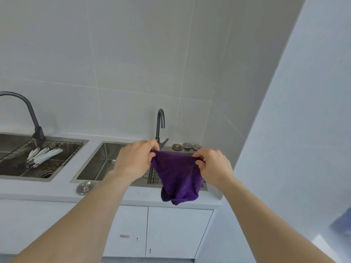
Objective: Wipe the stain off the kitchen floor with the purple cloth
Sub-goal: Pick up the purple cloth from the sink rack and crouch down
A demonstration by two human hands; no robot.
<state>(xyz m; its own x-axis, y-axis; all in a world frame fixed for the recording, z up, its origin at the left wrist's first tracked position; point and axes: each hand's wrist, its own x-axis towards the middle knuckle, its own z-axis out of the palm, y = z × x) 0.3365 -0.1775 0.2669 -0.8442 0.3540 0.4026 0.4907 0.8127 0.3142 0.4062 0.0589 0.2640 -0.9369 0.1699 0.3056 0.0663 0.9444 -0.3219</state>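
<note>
White tiled kitchen, counter (pixel 57 194) with two steel sinks. Purple cloth (pixel 178 177): held spread over right sink's (pixel 102 160) front edge, left hand (pixel 135 158) and right hand (pixel 212 166) each pinching a top corner. Advice: fold into a pad before crouching; floor stain not visible.
</note>
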